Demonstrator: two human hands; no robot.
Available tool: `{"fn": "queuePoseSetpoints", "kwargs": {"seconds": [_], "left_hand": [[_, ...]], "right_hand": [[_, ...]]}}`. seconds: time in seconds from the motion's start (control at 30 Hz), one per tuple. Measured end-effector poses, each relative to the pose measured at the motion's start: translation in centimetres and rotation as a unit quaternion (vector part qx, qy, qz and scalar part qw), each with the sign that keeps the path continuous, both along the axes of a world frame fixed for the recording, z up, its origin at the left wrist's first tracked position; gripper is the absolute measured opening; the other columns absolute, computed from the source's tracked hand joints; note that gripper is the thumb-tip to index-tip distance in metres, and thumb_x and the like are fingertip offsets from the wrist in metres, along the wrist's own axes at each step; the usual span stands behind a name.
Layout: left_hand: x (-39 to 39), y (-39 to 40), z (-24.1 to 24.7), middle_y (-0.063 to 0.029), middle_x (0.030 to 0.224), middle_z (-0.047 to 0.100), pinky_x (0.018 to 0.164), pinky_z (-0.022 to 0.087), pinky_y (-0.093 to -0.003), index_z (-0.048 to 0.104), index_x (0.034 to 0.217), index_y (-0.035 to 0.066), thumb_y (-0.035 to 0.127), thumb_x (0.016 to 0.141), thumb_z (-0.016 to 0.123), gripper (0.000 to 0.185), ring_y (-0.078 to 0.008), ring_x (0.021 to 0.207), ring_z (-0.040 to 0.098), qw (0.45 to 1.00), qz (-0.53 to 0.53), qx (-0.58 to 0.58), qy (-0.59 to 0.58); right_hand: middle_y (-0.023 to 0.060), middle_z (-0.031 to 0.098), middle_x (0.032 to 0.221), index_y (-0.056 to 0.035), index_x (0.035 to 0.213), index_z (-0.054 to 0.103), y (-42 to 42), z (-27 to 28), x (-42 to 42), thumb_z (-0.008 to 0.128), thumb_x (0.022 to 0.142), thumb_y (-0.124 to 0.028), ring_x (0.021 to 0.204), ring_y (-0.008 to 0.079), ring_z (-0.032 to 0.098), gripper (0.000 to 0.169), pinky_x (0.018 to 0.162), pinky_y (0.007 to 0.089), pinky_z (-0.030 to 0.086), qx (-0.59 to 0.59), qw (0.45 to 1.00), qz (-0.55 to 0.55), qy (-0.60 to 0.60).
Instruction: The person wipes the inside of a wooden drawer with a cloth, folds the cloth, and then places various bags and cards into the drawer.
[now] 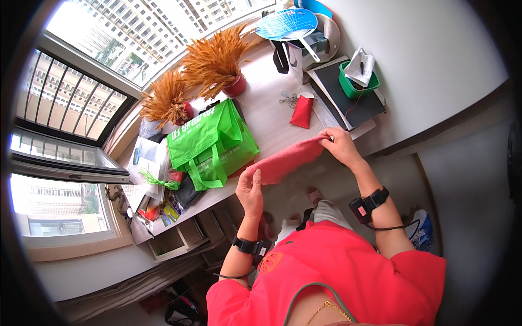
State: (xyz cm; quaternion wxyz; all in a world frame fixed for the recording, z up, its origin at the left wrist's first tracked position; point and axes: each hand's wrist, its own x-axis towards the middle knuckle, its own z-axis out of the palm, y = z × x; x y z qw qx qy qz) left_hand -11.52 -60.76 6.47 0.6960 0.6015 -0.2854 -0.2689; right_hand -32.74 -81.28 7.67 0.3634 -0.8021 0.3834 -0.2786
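A pink-red cloth (pixel 290 161) is stretched between my two hands, in front of the desk's near edge. My left hand (pixel 249 190) pinches its left end between thumb and fingers, close to the green bag. At the other end, my right hand (pixel 339 146) grips a corner, just below the stack of papers. The cloth's lower edge hangs loose over the floor. Beyond it on the pale wooden desk (pixel 265 126) lies a red packet (pixel 302 111) beside a small chain (pixel 290 99).
A green non-woven bag (pixel 212 142) bearing writing lies left, near papers and plastic bags (pixel 149 163). Two red pots of dried orange grass (pixel 234 85) stand by the window. At the right are a black folder (pixel 338 87), a green basket (pixel 354 86) and a blue hand fan (pixel 287 24).
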Motion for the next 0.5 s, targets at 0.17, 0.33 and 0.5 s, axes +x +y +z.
{"fn": "queuePoseSetpoints", "kwargs": {"seconds": [0.17,0.33,0.5], "left_hand": [[-0.7,-3.8,-1.2,-0.0031,0.101,0.066,0.079,0.051,-0.0237,0.065,0.113,0.0,0.008,0.097,0.061,0.018,-0.0091,0.089,0.062,0.988,0.09,0.089,-0.088],[-1.6,-6.7,-0.9,-0.0094,0.124,0.059,0.084,0.051,-0.0246,0.063,0.117,-0.001,0.005,0.097,0.057,0.021,-0.0139,0.107,0.059,0.996,0.083,0.023,0.002],[-1.8,-6.2,-3.3,-0.0113,0.116,0.067,0.096,0.048,-0.0348,0.07,0.103,0.0,0.008,0.091,0.063,0.016,-0.0224,0.108,0.063,0.966,-0.025,0.108,-0.235]], "right_hand": [[0.0059,0.069,0.084,-0.0037,0.1,0.064,-3.7,-0.5,2.1,0.062,0.091,-0.008,0.077,0.0123,0.064,0.01,0.067,0.0287,0.052,0.242,0.966,-0.006,-0.085],[0.0039,0.066,0.102,-0.003,0.102,0.061,-5.5,-1.9,2.9,0.06,0.092,-0.005,0.092,0.0096,0.06,0.01,0.082,0.0254,0.049,0.29,0.927,0.057,-0.23],[0.0054,0.065,0.109,-0.0007,0.101,0.061,-5.9,-4.9,1.3,0.062,0.084,-0.002,0.095,0.0085,0.059,0.017,0.085,0.0261,0.048,0.316,0.915,0.168,-0.186]]}}
